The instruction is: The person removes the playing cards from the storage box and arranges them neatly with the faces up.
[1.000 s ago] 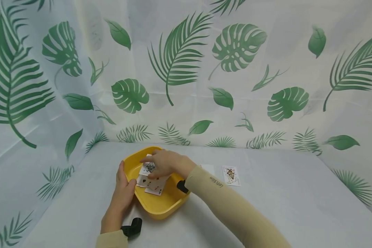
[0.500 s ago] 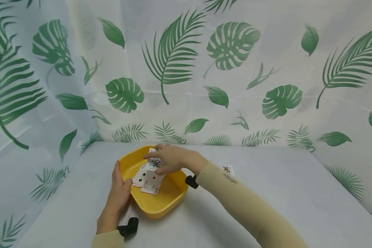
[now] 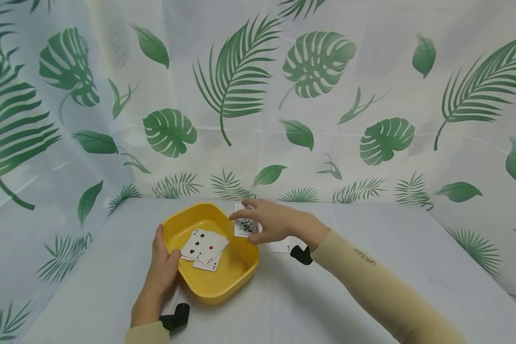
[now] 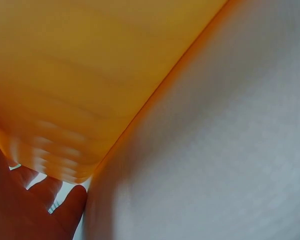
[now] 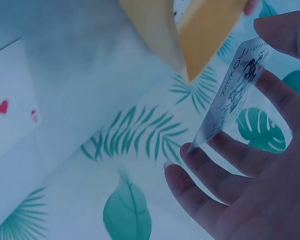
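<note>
Joker (image 3: 244, 226) has moved from over the tray (image 3: 229, 273) to its 2 o'clock rim, the right hand (image 3: 272, 220) pinching its edges with thumb and fingers; the left hand (image 3: 162, 263) holds the tray's 9 o'clock side. Best to steady the tray and pinch lightly, avoiding bends.

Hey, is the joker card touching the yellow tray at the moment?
Apart. The right wrist view shows a strip of leafy background between the joker card and the yellow tray.
</note>
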### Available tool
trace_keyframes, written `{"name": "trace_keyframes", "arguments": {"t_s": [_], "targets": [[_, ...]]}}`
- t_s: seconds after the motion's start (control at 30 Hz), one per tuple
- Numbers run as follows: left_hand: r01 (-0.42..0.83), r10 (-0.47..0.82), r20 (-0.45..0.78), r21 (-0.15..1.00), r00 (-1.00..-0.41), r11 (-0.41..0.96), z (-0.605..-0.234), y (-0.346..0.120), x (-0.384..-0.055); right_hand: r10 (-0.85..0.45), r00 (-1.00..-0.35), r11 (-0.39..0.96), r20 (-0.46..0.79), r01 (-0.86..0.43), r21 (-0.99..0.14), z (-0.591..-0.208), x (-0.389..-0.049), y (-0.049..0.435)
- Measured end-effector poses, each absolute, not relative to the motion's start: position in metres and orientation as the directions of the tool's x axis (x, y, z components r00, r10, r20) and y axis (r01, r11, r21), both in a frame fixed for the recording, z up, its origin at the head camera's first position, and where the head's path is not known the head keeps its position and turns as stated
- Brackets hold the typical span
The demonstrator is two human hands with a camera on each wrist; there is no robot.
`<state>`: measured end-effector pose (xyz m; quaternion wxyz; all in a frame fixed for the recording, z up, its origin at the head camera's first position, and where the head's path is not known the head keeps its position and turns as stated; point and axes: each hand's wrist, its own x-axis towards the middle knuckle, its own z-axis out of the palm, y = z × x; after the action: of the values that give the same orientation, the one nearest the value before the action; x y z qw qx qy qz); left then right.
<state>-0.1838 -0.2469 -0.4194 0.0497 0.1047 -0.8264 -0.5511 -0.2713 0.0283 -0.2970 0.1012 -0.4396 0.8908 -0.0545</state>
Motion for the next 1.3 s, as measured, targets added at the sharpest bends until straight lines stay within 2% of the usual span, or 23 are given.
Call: {"name": "trace_keyframes", "arguments": {"t_s": [0.2,0.5,0.73,1.3], "targets": [[-0.114,-0.229,-0.030,0.924,-0.973,0.364,-0.420,-0.246,-0.183,-0.798,-0.596,0.599,-0.092,-0.766,-0.232,-0.296,-0.270,0.059],[-0.110,-0.232,-0.024,0.925,-0.972,0.363,-0.420,-0.245,-0.182,-0.770,-0.628,0.632,-0.111,-0.730,-0.260,-0.309,-0.272,0.106],[-0.110,-0.229,-0.025,0.925,-0.973,0.365,-0.419,-0.244,-0.181,-0.713,-0.689,0.691,-0.128,-0.661,-0.291,-0.323,-0.270,0.142],[-0.094,-0.227,-0.009,0.926,-0.974,0.366,-0.419,-0.245,-0.181,-0.591,-0.787,0.791,-0.174,-0.525,-0.314,-0.356,-0.275,0.211]]}}
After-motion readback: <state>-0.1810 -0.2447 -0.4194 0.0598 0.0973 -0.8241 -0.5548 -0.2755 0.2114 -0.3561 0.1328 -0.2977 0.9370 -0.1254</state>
